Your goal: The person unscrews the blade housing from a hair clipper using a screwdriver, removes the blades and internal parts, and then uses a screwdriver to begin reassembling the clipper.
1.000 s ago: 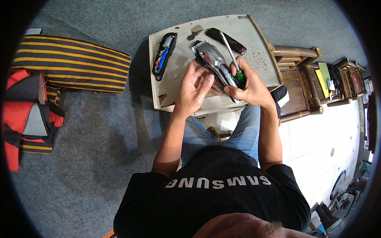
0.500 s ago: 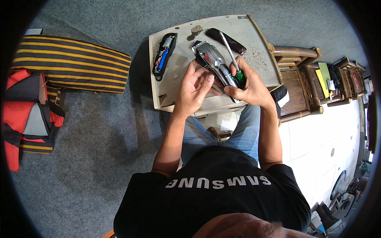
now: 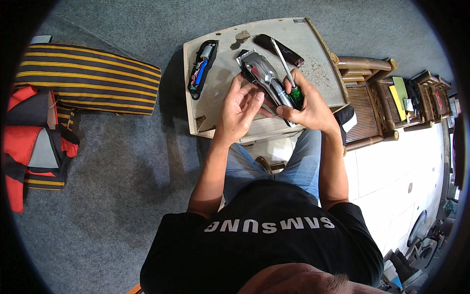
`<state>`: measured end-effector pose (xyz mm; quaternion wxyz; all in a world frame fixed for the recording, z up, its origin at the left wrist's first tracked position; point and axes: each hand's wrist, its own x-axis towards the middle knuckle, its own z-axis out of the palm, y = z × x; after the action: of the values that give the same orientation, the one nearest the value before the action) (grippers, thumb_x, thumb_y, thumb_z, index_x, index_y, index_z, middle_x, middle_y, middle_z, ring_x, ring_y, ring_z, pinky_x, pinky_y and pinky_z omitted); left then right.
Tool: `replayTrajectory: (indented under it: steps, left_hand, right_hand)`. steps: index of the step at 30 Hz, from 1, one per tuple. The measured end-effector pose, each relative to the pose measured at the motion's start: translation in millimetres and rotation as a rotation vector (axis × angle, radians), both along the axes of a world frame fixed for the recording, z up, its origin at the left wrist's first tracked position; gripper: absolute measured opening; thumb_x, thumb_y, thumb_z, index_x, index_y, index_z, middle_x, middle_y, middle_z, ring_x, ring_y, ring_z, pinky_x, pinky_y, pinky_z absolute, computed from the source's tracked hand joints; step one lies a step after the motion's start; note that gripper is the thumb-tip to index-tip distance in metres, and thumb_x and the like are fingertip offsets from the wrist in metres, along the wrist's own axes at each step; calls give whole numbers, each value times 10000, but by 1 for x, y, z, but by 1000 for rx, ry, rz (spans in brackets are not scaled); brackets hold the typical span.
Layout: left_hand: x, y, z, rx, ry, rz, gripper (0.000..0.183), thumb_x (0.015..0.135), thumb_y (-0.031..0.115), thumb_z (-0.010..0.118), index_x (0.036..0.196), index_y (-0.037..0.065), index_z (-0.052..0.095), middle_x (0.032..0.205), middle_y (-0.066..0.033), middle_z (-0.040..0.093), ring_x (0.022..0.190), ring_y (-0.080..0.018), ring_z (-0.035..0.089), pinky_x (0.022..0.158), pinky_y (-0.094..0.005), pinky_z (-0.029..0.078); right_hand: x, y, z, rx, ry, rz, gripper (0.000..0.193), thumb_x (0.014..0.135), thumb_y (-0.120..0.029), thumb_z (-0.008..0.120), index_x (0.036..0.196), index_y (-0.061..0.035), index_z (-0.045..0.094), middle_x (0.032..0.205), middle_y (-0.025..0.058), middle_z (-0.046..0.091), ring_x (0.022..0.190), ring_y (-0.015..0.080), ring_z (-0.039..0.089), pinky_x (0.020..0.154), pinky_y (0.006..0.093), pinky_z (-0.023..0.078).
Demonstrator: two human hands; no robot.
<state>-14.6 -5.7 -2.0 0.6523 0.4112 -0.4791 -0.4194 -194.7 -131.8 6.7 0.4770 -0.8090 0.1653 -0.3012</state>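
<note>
A silver-grey hair clipper [image 3: 261, 71] is tilted over the table, its blade end toward the far left. My right hand [image 3: 313, 105] is closed around its lower end and also grips a screwdriver [image 3: 296, 96] with a green handle, its metal shaft pointing away from me. Beside the clipper, my left hand [image 3: 241, 108] is half-curled with fingers apart; some fingertips pass behind or under the clipper's body, so I cannot tell how firmly they touch. On the left lies an opened black clipper housing [image 3: 202, 68] showing a motor, a blue cell and wires. A dark cover [image 3: 279, 50] lies beyond the clipper.
The pale wooden table [image 3: 318, 73] has worn patches and a raised edge on its right. Bamboo furniture [image 3: 364, 108] stands to the right, with yellow and green items on it. At left, a striped cushion [image 3: 98, 78] carries red and black cloth [image 3: 29, 147].
</note>
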Motion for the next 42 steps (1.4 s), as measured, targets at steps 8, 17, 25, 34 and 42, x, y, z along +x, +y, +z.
replayTrajectory:
  steps: [8, 17, 25, 34, 42]
  left_hand:
    - [-1, 0, 0, -1, -6, 10, 498, 1081, 85, 552, 1501, -10, 302, 1166, -147, 635, 971, -141, 675, 763, -323, 684]
    - [1, 0, -4, -7, -36, 34, 501, 1082, 93, 558, 1506, -15, 313, 1195, -152, 646, 994, -138, 671, 778, -305, 673]
    - [-1, 0, -3, -10, -14, 29, 489, 1083, 90, 554, 1500, -9, 319, 1192, -149, 647, 1008, -151, 677, 770, -309, 674]
    - [-1, 0, -1, -12, -19, 18, 490, 1082, 92, 557, 1500, -7, 320, 1187, -136, 650, 1011, -157, 680, 765, -310, 676]
    - [0, 0, -3, -18, -15, 14, 488, 1085, 90, 551, 1503, -9, 317, 1212, -144, 641, 1028, -158, 674, 765, -317, 677]
  right_hand:
    - [1, 0, 1, -9, -5, -2, 425, 757, -240, 825, 991, -107, 497, 741, 48, 550, 696, 148, 535, 633, 322, 441]
    - [1, 0, -1, -15, -13, -1, 434, 755, -244, 831, 990, -109, 493, 749, 58, 562, 700, 162, 552, 644, 326, 453]
    - [1, 0, 0, -20, -7, 3, 430, 758, -227, 830, 994, -110, 491, 746, 54, 566, 700, 150, 551, 643, 321, 454]
    - [0, -1, -1, -31, 1, -2, 427, 753, -224, 827, 993, -108, 493, 733, 51, 554, 690, 147, 538, 629, 319, 441]
    - [1, 0, -2, -32, -6, -7, 423, 755, -242, 822, 990, -107, 497, 730, 51, 559, 678, 151, 541, 620, 326, 440]
